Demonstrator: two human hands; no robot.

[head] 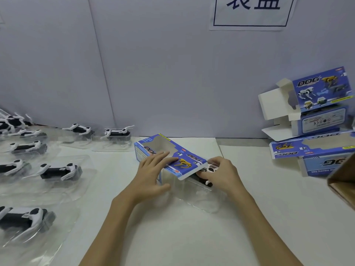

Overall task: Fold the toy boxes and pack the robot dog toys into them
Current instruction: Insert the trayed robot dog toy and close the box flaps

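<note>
Blue toy box [169, 156] lies mid-table, open end facing near right. Left hand [151, 174] rests on box top, fingers straight, thumb against near side. Right hand [221, 174] grips robot dog toy [206, 176] in clear tray [199, 196], partly inside box mouth. More dogs [57, 171] left; folded boxes [318, 104] far right.

left hand [151, 173] steadying blue box [169, 156]; right hand [221, 173] gripping toy dog [205, 177]
</note>
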